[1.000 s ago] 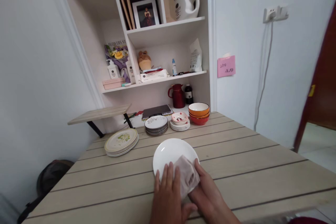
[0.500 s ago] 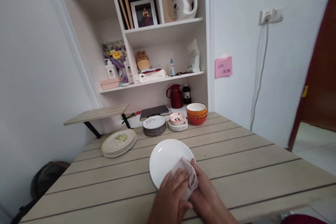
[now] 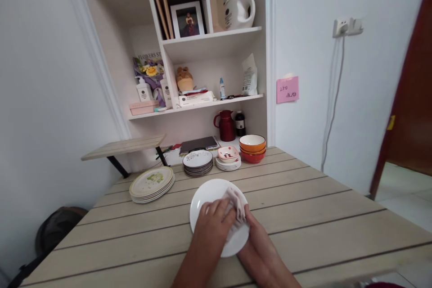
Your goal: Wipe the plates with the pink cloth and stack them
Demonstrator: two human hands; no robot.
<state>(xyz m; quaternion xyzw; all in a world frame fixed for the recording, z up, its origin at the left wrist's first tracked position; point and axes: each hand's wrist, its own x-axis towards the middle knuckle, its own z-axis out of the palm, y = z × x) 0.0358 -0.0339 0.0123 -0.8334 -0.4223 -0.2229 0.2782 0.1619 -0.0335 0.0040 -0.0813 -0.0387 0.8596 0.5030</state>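
A round white plate [image 3: 202, 193] is in front of me, close above or on the wooden table. My left hand [image 3: 216, 218] presses a crumpled pale pink cloth [image 3: 237, 202] onto the plate's face, fingers bent over it. At the plate's right rim, my right hand [image 3: 258, 247] grips the edge, its thumb near the cloth. The rest of its fingers go under the plate and are hidden. Part of the cloth is covered by my left hand.
Behind the plate stand green-patterned plates [image 3: 151, 182], dark-rimmed plates [image 3: 197, 162], small saucers [image 3: 228, 163] with a panda-patterned dish [image 3: 228, 153], and orange and red bowls [image 3: 252, 148]. A red jug [image 3: 226, 126] stands farther back. A small raised shelf [image 3: 123, 147] is at left.
My left hand has slid with the cloth up and left over the plate, so the lower right rim now shows. My right hand stays at the rim.
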